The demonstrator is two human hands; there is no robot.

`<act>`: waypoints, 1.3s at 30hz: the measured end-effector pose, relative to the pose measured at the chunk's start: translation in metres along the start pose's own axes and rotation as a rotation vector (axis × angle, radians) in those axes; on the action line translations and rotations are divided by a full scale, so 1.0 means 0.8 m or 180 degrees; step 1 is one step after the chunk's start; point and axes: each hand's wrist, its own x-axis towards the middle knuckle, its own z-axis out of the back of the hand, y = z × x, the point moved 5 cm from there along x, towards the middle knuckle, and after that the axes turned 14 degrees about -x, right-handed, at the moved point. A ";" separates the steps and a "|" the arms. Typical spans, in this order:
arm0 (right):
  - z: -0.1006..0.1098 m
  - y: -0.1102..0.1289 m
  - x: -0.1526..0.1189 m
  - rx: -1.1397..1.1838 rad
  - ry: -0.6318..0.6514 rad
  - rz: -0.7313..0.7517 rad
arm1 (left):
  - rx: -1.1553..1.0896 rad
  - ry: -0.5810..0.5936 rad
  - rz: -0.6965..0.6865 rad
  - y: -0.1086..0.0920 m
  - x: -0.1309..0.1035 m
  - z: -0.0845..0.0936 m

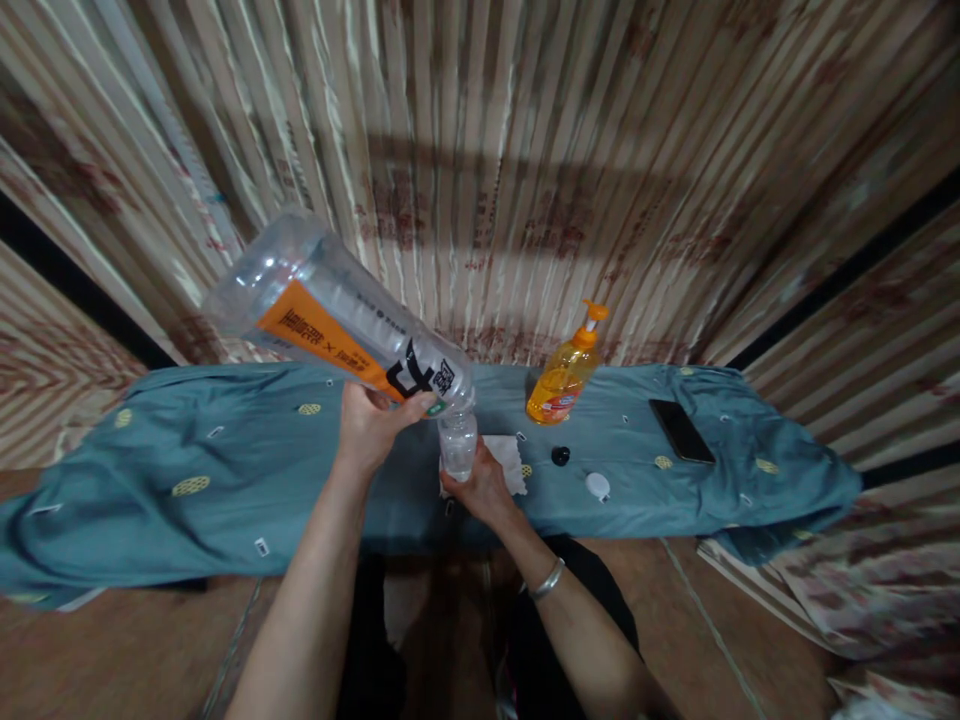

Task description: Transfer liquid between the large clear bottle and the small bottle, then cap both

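My left hand [373,425] grips a large clear plastic bottle [352,300] with an orange and black label, tilted so its neck points down to the right. Its mouth meets the top of a small clear bottle [457,445], which stands roughly upright. Around the lower part of that small bottle my right hand [484,482] is closed. Whether the two mouths touch, I cannot tell. Partly behind the right hand, a white paper sheet [506,460] lies on the cloth. To the right are a small black cap [560,456] and a round white cap [598,486].
A pump bottle of orange liquid [564,375] stands right of the hands. A dark phone [681,431] lies farther right. Green patterned cloth [247,450] covers the narrow table. A striped curtain [480,180] hangs close behind, and dark poles [847,275] slant at both sides.
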 end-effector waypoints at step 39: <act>-0.001 -0.007 -0.002 0.0143 0.0050 0.0040 | -0.3740 -0.2195 0.1836 0.084 -0.088 0.025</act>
